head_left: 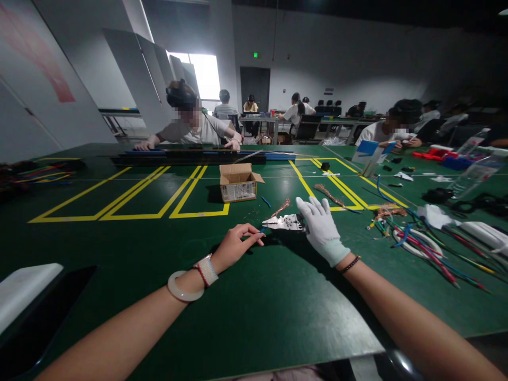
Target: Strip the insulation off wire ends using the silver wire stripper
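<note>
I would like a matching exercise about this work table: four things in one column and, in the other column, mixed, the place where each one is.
Things
1. wire stripper
2. cardboard box
3. coloured wires
4. white bangle

Places
A. around the wrist of the left hand
B. lying loose on the table, at the right side
C. in the gloved right hand
D. beyond both hands, flaps open, next to the yellow lines

Pairs: 1-C, 2-D, 3-B, 4-A
</note>
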`<state>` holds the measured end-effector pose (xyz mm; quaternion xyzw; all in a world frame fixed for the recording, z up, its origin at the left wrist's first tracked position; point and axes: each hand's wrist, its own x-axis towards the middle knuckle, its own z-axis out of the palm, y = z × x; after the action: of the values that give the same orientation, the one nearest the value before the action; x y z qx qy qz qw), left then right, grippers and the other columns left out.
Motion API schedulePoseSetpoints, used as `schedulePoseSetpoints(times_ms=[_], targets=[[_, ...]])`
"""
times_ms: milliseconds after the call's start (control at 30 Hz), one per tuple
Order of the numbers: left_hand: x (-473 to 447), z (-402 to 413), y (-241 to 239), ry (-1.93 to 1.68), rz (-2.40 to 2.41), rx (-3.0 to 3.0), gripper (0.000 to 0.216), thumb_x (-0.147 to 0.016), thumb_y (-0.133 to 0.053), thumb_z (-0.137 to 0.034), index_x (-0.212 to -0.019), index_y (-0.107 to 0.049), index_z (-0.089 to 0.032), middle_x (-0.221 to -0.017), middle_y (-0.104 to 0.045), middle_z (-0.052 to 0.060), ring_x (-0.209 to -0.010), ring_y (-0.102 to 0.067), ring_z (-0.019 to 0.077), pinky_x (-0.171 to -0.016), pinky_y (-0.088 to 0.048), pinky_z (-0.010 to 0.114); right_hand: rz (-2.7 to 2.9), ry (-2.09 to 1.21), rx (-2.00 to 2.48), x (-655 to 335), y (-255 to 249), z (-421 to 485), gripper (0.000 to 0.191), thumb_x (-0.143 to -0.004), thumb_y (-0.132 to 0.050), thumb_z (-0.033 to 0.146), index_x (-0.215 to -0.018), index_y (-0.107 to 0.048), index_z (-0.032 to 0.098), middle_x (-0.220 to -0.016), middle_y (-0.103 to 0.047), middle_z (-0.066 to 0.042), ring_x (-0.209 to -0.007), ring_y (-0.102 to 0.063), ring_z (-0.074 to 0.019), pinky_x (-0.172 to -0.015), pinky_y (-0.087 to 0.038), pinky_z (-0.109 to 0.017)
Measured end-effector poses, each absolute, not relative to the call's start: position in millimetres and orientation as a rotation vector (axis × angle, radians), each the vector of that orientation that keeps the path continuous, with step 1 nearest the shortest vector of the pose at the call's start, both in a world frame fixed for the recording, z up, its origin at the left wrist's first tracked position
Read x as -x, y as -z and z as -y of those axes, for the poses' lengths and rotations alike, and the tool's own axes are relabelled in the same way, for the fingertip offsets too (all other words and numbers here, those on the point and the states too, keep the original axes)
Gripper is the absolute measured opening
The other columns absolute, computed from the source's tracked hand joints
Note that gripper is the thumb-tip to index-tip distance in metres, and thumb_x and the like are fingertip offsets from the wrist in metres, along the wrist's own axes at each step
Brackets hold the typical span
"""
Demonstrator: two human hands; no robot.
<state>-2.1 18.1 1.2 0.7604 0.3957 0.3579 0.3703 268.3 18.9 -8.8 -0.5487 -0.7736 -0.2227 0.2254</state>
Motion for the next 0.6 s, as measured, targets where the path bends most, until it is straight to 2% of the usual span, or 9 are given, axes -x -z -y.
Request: schedulePoseSetpoints(times_ms=[200,367,500,600], targets=[[2.9,-18.2,-0.7,-0.932,-0.995,-1.921,0.019,-0.088,-0.059,-0.034,-0.083,-0.064,-0.016,-0.080,-0.072,0.006,-0.080,-0.068,0.0188,-0.074,-0.053,0.032,2.212,0.629,1.474,-268.5,12.7,-20.5,0.088,-0.075,-0.037,0.002,-0.152,0.004,0.019,-0.132,-0.053,-0.012,-0.133,-0.035,-0.0335,-0.110,-0.017,-0.062],[3.6,-18.7,-0.3,-0.943,-1.000,-1.948,0.019,-0.088,-0.058,-0.034,-0.082,-0.063,-0.016,-0.080,-0.072,0.006,-0.080,-0.068,0.0191,-0.075,-0.053,0.033,2.272,0.656,1.458,-267.6,11.5,-19.7,0.085,-0.078,-0.036,0.003,-0.151,0.005,0.014,-0.125,-0.056,-0.014,-0.123,-0.044,-0.0312,-0.109,-0.022,-0.057],[4.1,-17.3,-0.7,-0.950,-1.000,-1.960,0.020,-0.088,-0.058,-0.034,-0.082,-0.064,-0.016,-0.081,-0.072,0.006,-0.081,-0.068,0.0198,-0.076,-0.054,0.034,2.325,0.641,1.487,-264.9,10.0,-17.9,0.076,-0.080,-0.036,0.005,-0.151,-0.009,0.011,-0.104,-0.063,-0.014,-0.097,-0.055,-0.0284,-0.095,-0.039,-0.048],[4.5,-17.4,0.5,-0.973,-0.993,-1.953,0.020,-0.088,-0.059,-0.033,-0.082,-0.064,-0.016,-0.081,-0.071,0.007,-0.082,-0.069,0.0199,-0.077,-0.054,0.034,2.333,0.656,1.542,-264.9,10.9,-17.4,0.064,-0.083,-0.038,0.009,-0.147,-0.026,0.009,-0.100,-0.063,-0.016,-0.090,-0.054,-0.0290,-0.080,-0.043,-0.043]])
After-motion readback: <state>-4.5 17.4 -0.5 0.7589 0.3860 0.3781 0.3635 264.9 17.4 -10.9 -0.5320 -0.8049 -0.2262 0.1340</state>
